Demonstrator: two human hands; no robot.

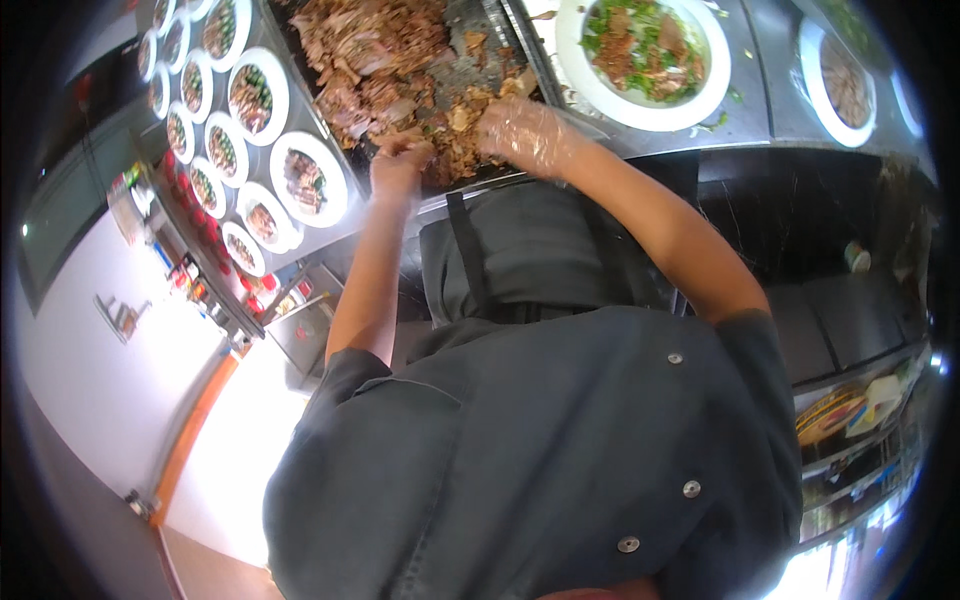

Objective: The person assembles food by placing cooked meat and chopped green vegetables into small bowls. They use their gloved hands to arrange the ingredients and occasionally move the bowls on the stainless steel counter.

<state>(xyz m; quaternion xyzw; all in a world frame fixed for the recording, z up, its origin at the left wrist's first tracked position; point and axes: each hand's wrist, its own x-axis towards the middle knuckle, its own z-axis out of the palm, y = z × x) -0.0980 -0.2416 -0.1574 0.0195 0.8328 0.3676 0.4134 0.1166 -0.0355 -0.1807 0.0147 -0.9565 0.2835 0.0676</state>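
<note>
A metal tray [530, 45] at the front of the counter holds a heap of cooked, shredded meat [375, 45], with smaller browned bits near its close edge. My left hand [402, 165] is over the tray's near side, fingers pinched together at the meat; whatever they grip is hidden. To its right, my right hand [525, 135] wears a clear plastic glove and reaches down to the browned bits. Its fingers curl inward, and their tips are partly hidden. Just right of the tray stands a white bowl [716, 80] containing chopped green leaves and meat pieces.
Several white bowls [337, 190] of meat and greens stand in rows on the steel counter at the left. Another white bowl [812, 85] with sliced meat sits at the far right. Some leaf scraps lie beside the nearer bowl. Shelves [860, 470] hold items at the lower right.
</note>
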